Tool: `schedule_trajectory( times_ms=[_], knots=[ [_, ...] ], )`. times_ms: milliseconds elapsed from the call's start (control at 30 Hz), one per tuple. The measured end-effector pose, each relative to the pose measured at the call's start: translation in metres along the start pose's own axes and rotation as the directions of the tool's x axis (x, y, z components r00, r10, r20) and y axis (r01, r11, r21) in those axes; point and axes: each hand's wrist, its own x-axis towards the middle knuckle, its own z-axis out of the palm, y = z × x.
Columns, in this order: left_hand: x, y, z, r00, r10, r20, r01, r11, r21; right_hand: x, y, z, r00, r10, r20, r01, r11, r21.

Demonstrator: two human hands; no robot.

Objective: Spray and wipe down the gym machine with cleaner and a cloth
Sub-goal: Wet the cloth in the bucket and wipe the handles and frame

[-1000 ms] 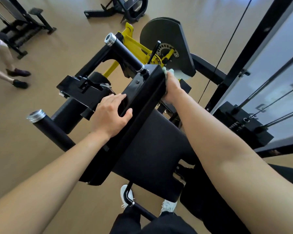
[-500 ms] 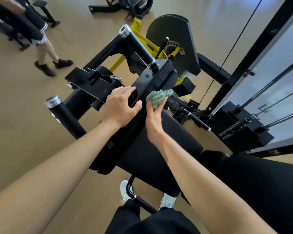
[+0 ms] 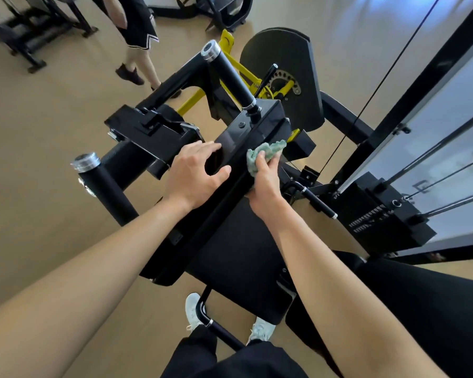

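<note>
A black gym machine with yellow parts fills the middle of the head view; its glossy black back pad frame (image 3: 246, 132) runs diagonally from lower left to upper right. My left hand (image 3: 194, 175) grips the frame's upper edge, thumb on the near side and fingers over the top. My right hand (image 3: 265, 178) holds a crumpled green cloth (image 3: 265, 151) against the frame's right side edge, just right of my left hand. The black seat pad (image 3: 238, 257) lies below both hands. No spray bottle is in view.
Black roller pads with chrome caps stick out at left (image 3: 101, 181) and top (image 3: 230, 75). The weight stack (image 3: 380, 214) with cables and guide rods stands at right. Another person's legs (image 3: 137, 58) are on the tan floor at upper left. My white shoes (image 3: 194, 312) show below.
My right hand brought the cloth from the frame's far top end back toward me and now holds it against the right side edge. The person behind has walked rightward, closer to the machine.
</note>
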Motion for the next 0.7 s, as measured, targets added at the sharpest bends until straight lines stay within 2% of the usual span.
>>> schedule_trajectory(
  times_ms=[100,333,467,700],
  knots=[
    [0.000,0.000,0.001,1.000,0.006,-0.019,-0.006,1.000,-0.005,0.021,-0.017,0.006,0.996,-0.085,-0.039,0.084,0.996,-0.030],
    [0.002,-0.004,0.003,1.000,0.006,-0.023,-0.006,1.000,-0.021,0.087,-0.063,-0.009,0.975,-0.016,-0.222,0.010,0.999,-0.030],
    [0.003,-0.007,0.002,1.000,-0.014,-0.016,0.014,1.000,-0.019,0.094,-0.076,-0.014,0.977,0.050,-0.207,-0.052,0.999,-0.009],
    [0.002,-0.002,0.001,1.000,0.006,-0.020,-0.006,1.000,-0.010,0.065,-0.026,-0.007,0.991,-0.021,-0.130,0.018,1.000,-0.020]
  ],
)
